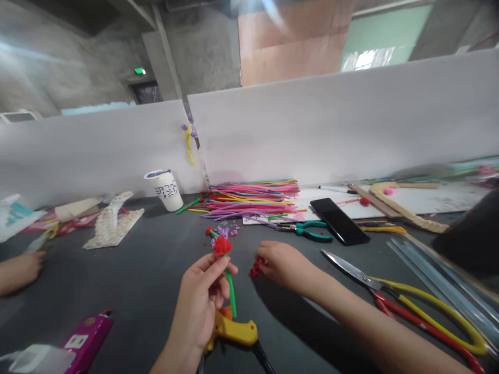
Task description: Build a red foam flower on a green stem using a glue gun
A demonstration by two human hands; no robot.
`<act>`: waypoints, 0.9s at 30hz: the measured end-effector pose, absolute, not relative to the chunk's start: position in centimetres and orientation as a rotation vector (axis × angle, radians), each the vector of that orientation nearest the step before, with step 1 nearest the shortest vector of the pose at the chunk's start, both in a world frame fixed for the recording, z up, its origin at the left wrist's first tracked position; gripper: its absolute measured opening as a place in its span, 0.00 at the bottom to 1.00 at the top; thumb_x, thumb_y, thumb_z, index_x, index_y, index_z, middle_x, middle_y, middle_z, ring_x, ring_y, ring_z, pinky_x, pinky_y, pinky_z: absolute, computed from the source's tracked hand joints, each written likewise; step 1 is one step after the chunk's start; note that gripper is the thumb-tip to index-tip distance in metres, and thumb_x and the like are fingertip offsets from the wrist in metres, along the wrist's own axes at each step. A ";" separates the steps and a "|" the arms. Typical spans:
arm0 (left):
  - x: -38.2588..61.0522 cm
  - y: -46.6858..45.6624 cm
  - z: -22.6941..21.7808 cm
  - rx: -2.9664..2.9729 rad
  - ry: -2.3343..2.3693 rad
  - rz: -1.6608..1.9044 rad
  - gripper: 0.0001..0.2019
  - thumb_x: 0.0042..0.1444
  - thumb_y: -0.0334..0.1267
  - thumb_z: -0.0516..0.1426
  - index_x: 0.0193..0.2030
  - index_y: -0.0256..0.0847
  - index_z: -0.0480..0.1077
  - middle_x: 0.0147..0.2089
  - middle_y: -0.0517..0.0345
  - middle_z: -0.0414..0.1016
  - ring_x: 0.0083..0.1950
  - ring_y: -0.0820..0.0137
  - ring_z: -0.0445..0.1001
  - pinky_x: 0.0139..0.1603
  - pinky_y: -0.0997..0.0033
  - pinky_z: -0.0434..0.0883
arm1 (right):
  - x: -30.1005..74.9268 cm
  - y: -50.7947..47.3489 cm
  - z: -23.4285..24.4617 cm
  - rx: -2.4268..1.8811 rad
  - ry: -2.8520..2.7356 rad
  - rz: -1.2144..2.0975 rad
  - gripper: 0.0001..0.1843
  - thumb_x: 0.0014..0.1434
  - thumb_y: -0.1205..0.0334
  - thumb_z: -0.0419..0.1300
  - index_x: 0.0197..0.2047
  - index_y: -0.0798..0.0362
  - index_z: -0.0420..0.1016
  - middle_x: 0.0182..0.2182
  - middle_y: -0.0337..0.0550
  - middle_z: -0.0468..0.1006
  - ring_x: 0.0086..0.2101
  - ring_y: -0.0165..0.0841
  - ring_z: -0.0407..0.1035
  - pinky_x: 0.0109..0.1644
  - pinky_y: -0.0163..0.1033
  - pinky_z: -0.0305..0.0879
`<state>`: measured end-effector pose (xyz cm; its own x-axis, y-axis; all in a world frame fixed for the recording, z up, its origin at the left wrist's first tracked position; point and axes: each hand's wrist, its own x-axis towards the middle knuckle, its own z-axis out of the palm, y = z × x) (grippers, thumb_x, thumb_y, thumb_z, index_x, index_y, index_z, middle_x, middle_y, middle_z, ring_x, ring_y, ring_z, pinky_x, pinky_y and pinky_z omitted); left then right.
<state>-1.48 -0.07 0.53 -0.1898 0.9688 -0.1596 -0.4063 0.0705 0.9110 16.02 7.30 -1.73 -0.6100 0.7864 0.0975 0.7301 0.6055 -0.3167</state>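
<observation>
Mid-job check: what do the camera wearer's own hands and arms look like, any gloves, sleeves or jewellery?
The left hand and right hand are bare, without gloves. The left forearm and right forearm show no sleeve as far as the picture's edge. No watch, bracelet, ring or marking is visible, though part of each hand is hidden.

I can make out no words: the blue characters (pixel 165 192) on the white cup (pixel 168 201), the glowing green sign (pixel 139 70) in the background and the purple device's (pixel 93 332) pale label (pixel 76 341) are illegible.
</observation>
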 end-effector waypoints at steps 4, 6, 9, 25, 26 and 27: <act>-1.6 0.1 0.4 0.701 1.112 1.437 0.11 0.42 0.40 0.67 0.23 0.33 0.74 0.22 0.58 0.75 0.13 0.86 0.58 0.10 0.87 0.51 | 14.9 6.4 -2.5 -1.163 -2.693 0.285 0.07 0.57 0.71 0.56 0.33 0.56 0.76 0.33 0.47 0.75 0.34 0.34 0.67 0.34 0.36 0.55; -1.6 0.0 0.4 0.720 1.116 1.427 0.11 0.42 0.40 0.67 0.23 0.33 0.74 0.19 0.60 0.73 0.13 0.86 0.57 0.11 0.87 0.50 | 14.2 5.9 -2.9 -1.114 -2.706 0.264 0.08 0.58 0.71 0.55 0.33 0.58 0.75 0.35 0.50 0.75 0.38 0.38 0.67 0.36 0.38 0.56; -1.5 0.0 0.4 0.732 1.107 1.405 0.10 0.44 0.40 0.66 0.23 0.34 0.74 0.20 0.59 0.74 0.13 0.86 0.57 0.11 0.87 0.51 | 13.6 5.3 -3.5 -1.050 -2.692 0.300 0.09 0.57 0.75 0.54 0.31 0.58 0.75 0.34 0.53 0.75 0.40 0.40 0.66 0.39 0.40 0.58; -1.0 -0.7 0.7 0.484 0.988 1.280 0.12 0.38 0.39 0.69 0.26 0.34 0.73 0.22 0.63 0.76 0.12 0.87 0.58 0.09 0.89 0.53 | 14.9 4.3 2.2 -0.894 -1.828 1.152 0.07 0.60 0.62 0.52 0.37 0.53 0.69 0.28 0.39 0.77 0.29 0.30 0.73 0.32 0.34 0.69; -1.0 -0.7 0.7 0.482 0.989 1.263 0.12 0.38 0.39 0.69 0.26 0.34 0.73 0.21 0.63 0.75 0.12 0.87 0.57 0.09 0.88 0.53 | 14.9 3.9 2.6 -0.861 -1.780 1.182 0.06 0.59 0.61 0.53 0.35 0.53 0.70 0.28 0.39 0.77 0.29 0.30 0.73 0.33 0.34 0.69; -1.0 -0.8 0.7 0.483 0.992 1.249 0.12 0.39 0.39 0.69 0.26 0.34 0.73 0.19 0.64 0.74 0.11 0.87 0.56 0.09 0.88 0.53 | 14.9 3.5 2.9 -0.844 -1.763 1.180 0.06 0.58 0.62 0.55 0.34 0.52 0.71 0.28 0.39 0.77 0.30 0.30 0.72 0.34 0.34 0.68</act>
<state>-0.95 -0.75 0.68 -0.0033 0.9351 -0.3544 -0.5571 0.2925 0.7772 14.89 3.55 2.95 -0.4275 0.8632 0.2685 0.0806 0.3322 -0.9398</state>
